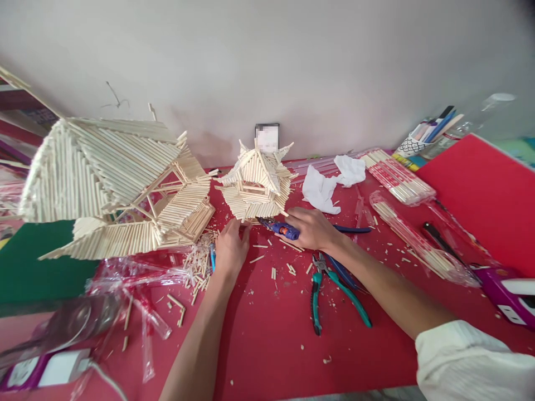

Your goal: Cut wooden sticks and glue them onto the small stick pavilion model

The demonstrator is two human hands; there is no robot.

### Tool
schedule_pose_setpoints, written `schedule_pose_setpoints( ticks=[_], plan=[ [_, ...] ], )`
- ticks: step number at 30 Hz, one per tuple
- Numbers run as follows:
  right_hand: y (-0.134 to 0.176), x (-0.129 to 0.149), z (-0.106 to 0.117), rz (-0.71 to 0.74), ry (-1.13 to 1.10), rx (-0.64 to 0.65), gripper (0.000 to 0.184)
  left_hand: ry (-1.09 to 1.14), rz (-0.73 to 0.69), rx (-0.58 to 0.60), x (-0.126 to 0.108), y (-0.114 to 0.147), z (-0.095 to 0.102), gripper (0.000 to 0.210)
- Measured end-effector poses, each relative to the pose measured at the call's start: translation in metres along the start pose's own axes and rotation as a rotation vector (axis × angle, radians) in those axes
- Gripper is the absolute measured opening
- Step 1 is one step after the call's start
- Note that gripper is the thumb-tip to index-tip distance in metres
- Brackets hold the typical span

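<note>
On the red tabletop (pixel 267 334), the person is at the gluing stage on a small pale pagoda model built of wooden sticks (pixel 256 186), which stands at the far middle. The right hand (pixel 311 229) is clenched around a blue glue gun with an orange trigger (pixel 281 228), its nozzle aimed at the model's base. The left hand (pixel 230 248) rests at the near edge of the base, fingers seemingly loose and empty, though the fingertips are hard to read. The next move calls for steadying the base and a fine, precise nozzle placement.
</note>
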State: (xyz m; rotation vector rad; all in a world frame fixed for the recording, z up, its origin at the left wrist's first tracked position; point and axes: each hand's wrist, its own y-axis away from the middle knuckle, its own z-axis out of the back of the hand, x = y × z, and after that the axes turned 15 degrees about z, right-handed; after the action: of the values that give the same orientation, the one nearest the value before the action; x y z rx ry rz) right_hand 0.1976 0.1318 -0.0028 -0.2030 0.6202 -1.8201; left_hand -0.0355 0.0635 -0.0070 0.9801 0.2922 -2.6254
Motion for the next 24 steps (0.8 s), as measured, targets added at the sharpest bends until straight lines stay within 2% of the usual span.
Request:
schedule_pose_setpoints(
  ticks=[7, 15, 24],
  plan=[
    [0.0000, -0.0004, 0.0013, -0.010, -0.067, 0.023, 0.028, 0.014, -0.003, 0.020, 0.0021, -0.0030, -0.0038, 0.010],
    [0.0015, -0.0048, 0.0057, -0.028, -0.087, -0.027, 0.035, 0.049, -0.040, 0.007, 0.0025, -0.0035, -0.0034, 0.009],
    [-0.0001, 0.0007, 0.0016, -0.049, -0.119, -0.036, 0.029, 0.003, -0.015, 0.005, 0.0023, -0.0039, -0.0043, 0.010]
  ],
)
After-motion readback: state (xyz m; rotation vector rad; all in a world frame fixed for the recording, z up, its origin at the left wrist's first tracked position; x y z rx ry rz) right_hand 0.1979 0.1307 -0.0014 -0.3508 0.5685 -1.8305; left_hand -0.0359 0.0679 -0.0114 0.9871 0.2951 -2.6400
